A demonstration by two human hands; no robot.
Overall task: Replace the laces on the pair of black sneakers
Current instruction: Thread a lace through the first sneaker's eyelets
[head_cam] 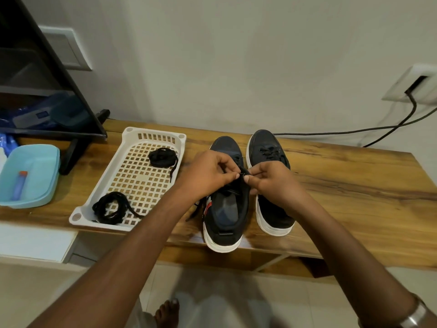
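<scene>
Two bare forearms reach up from the bottom of the frame toward a wooden worktop at mid-frame. At centre, the left hand and right hand meet over the left sneaker, each with thumb and fingers pinched on a black lace at the shoe's eyelets. That shoe's heel hangs over the worktop's near edge. Just to its right stands the right sneaker, still laced. Left of the shoes, a white perforated basket holds two coiled black laces, one at its far end and one at its near end. At far left sits a light blue tub holding a small tube.
</scene>
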